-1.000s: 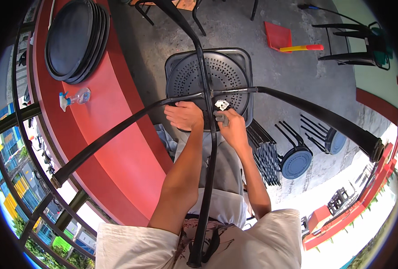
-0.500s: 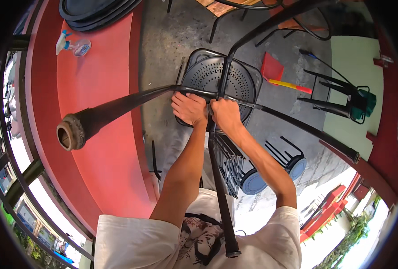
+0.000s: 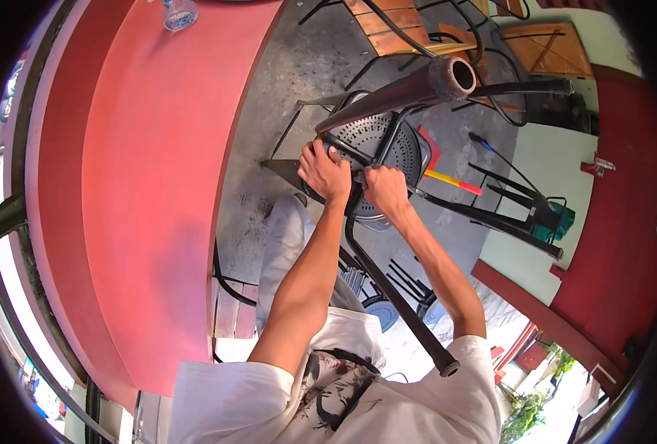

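A black metal leg frame (image 3: 406, 307) of splayed hollow tubes is raised before me. One tube's round open end points up close to the view. Its bars meet over the seat of a black stool (image 3: 361, 135), round and perforated. My left hand (image 3: 324, 172) closes over a bar just left of the joint, fingers curled round it. Right of the joint, my right hand (image 3: 386, 191) is closed on the frame, its fingertips partly hidden. The hands are close together but apart. Whether the frame touches the stool, I cannot tell.
A red counter (image 3: 166, 163) runs along the left, with part of a clear bottle (image 3: 180, 15) on it. Beyond the stool lies a red dustpan with a yellow handle (image 3: 452, 180). Wooden-slat furniture (image 3: 391, 26) stands at the back. Round-seated stools (image 3: 381, 313) are nearer, below my hands.
The frame has turned: the tube end that pointed left now points up and right, and the nearest leg has swung right. The view has shifted left. Both hands keep their hold.
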Available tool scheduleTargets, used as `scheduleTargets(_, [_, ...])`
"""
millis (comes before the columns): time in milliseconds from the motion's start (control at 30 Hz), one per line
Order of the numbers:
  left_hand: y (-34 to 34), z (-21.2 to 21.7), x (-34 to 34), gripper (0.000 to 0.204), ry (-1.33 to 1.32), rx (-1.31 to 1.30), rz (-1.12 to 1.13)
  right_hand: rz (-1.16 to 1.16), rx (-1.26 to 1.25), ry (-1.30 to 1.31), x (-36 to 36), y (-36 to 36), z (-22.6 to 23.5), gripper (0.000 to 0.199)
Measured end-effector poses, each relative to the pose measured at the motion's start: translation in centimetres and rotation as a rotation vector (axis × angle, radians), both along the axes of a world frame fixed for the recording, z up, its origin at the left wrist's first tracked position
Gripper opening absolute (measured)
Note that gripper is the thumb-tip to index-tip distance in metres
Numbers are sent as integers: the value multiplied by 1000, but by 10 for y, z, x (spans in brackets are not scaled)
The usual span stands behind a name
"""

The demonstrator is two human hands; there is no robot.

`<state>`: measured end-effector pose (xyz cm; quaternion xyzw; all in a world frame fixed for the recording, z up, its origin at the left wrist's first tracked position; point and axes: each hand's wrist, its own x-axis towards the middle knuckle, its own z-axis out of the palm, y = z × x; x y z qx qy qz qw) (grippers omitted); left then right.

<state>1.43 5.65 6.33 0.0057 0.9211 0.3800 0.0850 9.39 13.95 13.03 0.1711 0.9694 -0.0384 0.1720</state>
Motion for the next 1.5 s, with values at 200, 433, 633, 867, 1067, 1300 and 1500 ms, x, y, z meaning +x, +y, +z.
scheduleTargets(200, [-5, 0, -7, 35, -106, 26, 15, 135, -86, -121, -4, -25, -2, 9])
scheduleTargets(433, [2, 3, -18, 41, -262, 30, 29, -3, -24, -111, -22, -15, 1, 11])
scheduleTargets(633, [-1, -3, -16, 38, -227, 37, 54, 90, -198, -200, 9, -66, -13, 7])
scheduleTargets(867, [3, -4, -20, 38, -227, 24, -7, -147, -98, 6, 7, -36, 1, 11])
scheduleTargets(1067, [-7, -23, -26, 38, -219, 70, -25, -197, -307, 97, 39, -59, -7, 18])
scheduleTargets(1300, [-17, -24, -41, 42, -205, 59, -308, -1218, -984, 703, 68, -112, 54, 19])
scheduleTargets(1500, [-29, -1, -73, 45, -105, -37, -631, -1414, -1002, 865, 46, -131, 54, 19])
